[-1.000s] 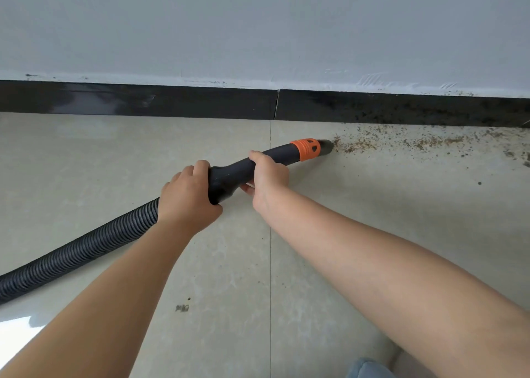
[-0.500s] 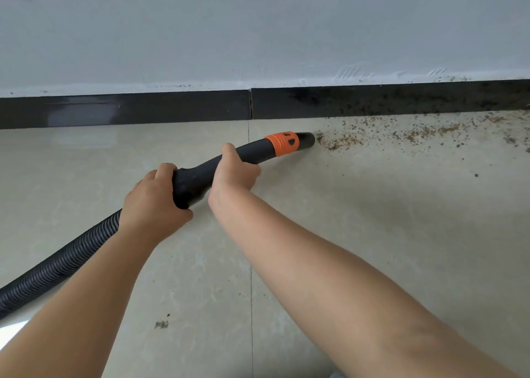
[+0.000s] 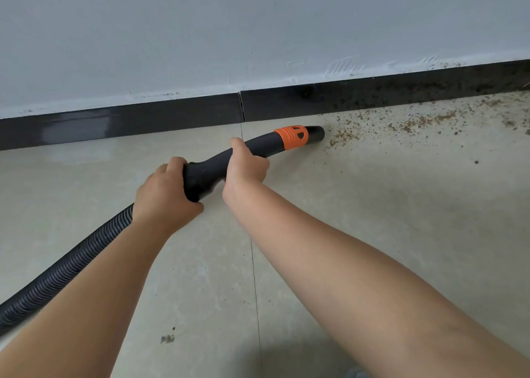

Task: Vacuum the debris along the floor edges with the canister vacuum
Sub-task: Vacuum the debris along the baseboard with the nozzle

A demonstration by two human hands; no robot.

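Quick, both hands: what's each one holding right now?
Left hand: closed round the vacuum handle, at its hose end.
Right hand: closed round the handle nearer the orange collar.

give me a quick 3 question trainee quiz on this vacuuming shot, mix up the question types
1. True or false: both hands grip the vacuum handle.
2. Multiple choice: where does most of the debris lie relative to the nozzle? A) to its left B) to its right, along the baseboard C) beneath the hose
3. Fill in: the collar behind the nozzle tip is coloured ____.

Key
1. True: the left hand holds the rear of the handle, the right hand holds it further forward.
2. B
3. orange
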